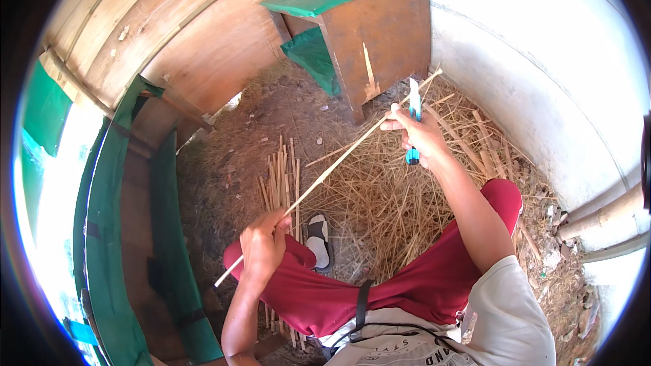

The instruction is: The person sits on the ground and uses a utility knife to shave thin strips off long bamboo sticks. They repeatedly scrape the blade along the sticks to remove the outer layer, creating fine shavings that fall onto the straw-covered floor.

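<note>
A long, thin bamboo stick (344,157) slants across the middle of the view, from low left to upper right. My left hand (263,245) is closed around its lower part, and the near end pokes out below the fist. Close to the far end, my right hand (422,137) grips a knife (415,103) with a blue and black handle. Its pale blade points away from me and lies against or just beside the stick; I cannot tell if they touch. The right thumb and fingers are close to the stick, and the palm hides the middle of the handle.
Shavings (386,207) heap between my legs and to the right. A bundle of thin sticks (278,179) lies left of my sandalled foot (317,240). A brown wooden cabinet (380,37) with a green top stands ahead; a green-covered bench (112,230) runs along the left.
</note>
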Demonstrator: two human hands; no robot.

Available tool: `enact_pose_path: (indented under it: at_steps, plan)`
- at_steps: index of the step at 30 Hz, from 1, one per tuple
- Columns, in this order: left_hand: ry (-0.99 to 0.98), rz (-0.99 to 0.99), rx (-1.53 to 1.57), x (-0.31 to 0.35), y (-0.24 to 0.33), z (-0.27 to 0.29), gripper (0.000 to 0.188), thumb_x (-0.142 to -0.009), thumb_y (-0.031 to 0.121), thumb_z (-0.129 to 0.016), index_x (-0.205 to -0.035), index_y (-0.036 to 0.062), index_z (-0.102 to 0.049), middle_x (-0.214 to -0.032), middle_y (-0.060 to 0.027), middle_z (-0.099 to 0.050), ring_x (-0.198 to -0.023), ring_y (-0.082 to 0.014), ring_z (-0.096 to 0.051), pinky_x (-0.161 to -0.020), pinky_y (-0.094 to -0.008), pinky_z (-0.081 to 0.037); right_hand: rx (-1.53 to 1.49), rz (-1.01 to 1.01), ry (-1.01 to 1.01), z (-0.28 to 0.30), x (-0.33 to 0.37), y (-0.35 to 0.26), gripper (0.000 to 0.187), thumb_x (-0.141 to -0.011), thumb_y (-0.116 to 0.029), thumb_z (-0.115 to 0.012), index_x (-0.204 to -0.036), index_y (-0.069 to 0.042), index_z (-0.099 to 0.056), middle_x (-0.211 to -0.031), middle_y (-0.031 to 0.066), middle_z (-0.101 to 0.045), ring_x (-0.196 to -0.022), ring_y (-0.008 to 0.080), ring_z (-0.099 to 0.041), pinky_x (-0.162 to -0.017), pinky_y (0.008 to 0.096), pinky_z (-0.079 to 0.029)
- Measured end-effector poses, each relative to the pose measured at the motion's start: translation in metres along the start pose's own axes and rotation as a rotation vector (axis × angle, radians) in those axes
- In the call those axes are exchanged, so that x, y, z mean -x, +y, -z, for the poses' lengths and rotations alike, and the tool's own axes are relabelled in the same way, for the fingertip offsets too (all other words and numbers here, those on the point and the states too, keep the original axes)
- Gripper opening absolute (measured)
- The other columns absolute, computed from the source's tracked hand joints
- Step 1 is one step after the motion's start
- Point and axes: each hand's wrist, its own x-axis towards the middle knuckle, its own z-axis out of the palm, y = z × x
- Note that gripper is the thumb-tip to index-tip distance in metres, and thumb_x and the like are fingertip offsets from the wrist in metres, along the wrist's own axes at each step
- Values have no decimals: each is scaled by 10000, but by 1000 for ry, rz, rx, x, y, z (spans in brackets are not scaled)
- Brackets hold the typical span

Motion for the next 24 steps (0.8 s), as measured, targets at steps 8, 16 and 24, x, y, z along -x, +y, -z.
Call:
enact_pose_path:
  at_steps: [8,16,24]
  plan:
    - [126,-109,91,-40,21,-8,267,-839,188,-769,-1066,58,-713,-899,-113,-698,-681,-301,-671,-598,-386,-508,-188,72,90,8,-3,2,226,-936,-236,-708,-888,-40,-608,-846,129,-707,-465,57,-389,-441,229,-336]
    - [250,-264,187,-67,13,-30,203,-826,91,-770,-1016,34,-731,-916,-99,-720,-681,-259,-685,-598,-344,-525,-355,34,136,17,-2,-14,239,-947,-261,-693,-993,-36,-626,-881,102,-668,-500,44,-378,-483,240,-352]
    - [295,-300,183,-94,-9,-51,223,-818,53,-759,-1040,46,-751,-875,-99,-713,-649,-254,-679,-571,-348,-520,-342,44,196,15,-8,-9,355,-942,-302,-696,-1124,-10,-608,-922,105,-672,-500,43,-366,-488,232,-350]
